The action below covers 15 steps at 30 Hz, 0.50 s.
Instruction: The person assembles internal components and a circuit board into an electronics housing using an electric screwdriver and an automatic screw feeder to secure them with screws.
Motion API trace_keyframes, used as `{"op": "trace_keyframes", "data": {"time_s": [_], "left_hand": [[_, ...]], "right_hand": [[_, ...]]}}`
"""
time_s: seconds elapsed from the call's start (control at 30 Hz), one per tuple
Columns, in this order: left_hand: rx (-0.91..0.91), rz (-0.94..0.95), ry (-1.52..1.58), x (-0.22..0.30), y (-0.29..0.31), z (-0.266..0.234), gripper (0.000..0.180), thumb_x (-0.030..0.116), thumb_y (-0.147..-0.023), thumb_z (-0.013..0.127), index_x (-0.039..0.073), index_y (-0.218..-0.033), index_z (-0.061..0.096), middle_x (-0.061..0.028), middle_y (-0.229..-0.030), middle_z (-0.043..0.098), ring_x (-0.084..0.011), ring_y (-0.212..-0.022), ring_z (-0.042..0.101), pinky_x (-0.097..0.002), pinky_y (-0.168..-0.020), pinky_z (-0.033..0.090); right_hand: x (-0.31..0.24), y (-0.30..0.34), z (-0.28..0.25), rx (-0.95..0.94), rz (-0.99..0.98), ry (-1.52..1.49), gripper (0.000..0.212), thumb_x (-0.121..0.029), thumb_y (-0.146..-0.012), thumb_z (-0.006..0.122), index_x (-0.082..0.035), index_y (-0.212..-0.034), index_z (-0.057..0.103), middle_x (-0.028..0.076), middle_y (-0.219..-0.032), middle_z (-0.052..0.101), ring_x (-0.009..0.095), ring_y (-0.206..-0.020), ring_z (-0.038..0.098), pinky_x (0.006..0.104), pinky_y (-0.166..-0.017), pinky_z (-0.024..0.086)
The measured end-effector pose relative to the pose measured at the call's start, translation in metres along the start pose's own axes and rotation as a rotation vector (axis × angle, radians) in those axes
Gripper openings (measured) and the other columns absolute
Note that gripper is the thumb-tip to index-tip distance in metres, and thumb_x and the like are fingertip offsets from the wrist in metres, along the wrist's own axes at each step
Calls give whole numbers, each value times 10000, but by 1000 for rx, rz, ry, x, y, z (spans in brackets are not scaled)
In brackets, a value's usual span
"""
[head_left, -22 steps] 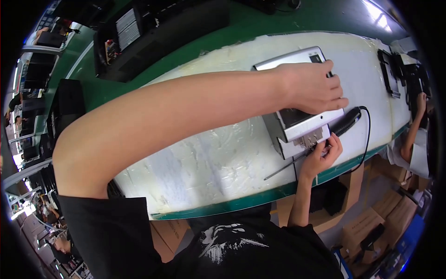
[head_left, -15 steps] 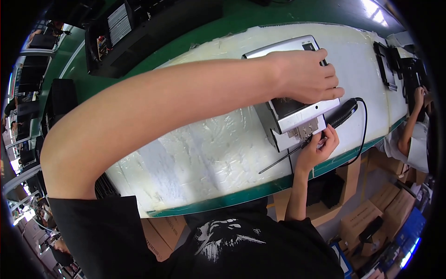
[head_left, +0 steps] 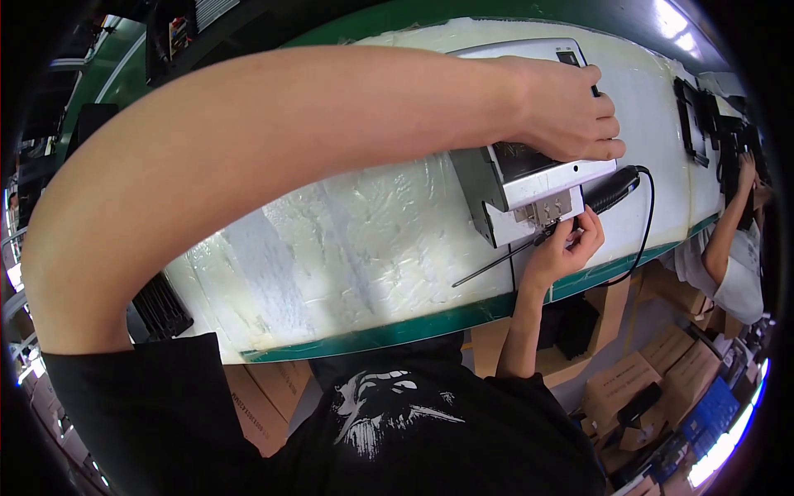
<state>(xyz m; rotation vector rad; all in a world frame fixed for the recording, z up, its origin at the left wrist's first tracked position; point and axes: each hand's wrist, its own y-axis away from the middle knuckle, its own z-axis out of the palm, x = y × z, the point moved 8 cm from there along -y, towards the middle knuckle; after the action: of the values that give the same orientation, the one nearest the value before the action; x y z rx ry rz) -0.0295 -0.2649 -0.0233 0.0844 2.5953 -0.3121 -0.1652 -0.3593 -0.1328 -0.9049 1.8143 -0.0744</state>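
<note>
A silver-grey metal device housing (head_left: 554,192) with a dark opening and a rocker switch stands tilted on the work table. Reaching across from the left, my left hand (head_left: 571,112) lies over its top, fingers curled round the far right edge. My right hand (head_left: 562,258) is at its near lower edge, just below a small metal bracket (head_left: 552,208). The right thumb and fingers are pinched together; what they hold is hidden. A corded black electric screwdriver (head_left: 614,192) lies beside the housing, and its long thin bit (head_left: 492,266) passes by my right hand toward the lower left.
The table (head_left: 356,256) has a whitish plastic-like covering and a green edge. Black frame-like parts (head_left: 691,124) lie at the far right, near another person's arm (head_left: 732,219). Cardboard boxes (head_left: 633,384) stand below at right. Black finned parts (head_left: 157,310) sit beside my left elbow.
The whole view has shifted, so the housing and both hands appear a little higher. Both hands keep the same hold and place against the housing.
</note>
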Motion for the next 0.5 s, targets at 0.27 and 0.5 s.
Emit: {"op": "trace_keyframes", "data": {"time_s": [0.27,0.5], "left_hand": [[-55,31,142,-1,4,-1,658,126,-739,695,75,-1327,405,-14,-1083,565,-148,-1039,560,-304,-896,425],[-15,-1,78,2,1,1,634,144,-743,698,68,-1307,419,-22,-1078,565,-156,-1014,576,-322,-898,433]], "right_hand": [[0,0,1,-8,31,-43,126,-13,-838,566,7,-961,578,90,-1109,517,145,-894,472,244,-700,371],[2,0,0,-3,31,-39,128,-4,-834,568,9,-962,577,87,-1109,522,147,-908,478,242,-697,370]]}}
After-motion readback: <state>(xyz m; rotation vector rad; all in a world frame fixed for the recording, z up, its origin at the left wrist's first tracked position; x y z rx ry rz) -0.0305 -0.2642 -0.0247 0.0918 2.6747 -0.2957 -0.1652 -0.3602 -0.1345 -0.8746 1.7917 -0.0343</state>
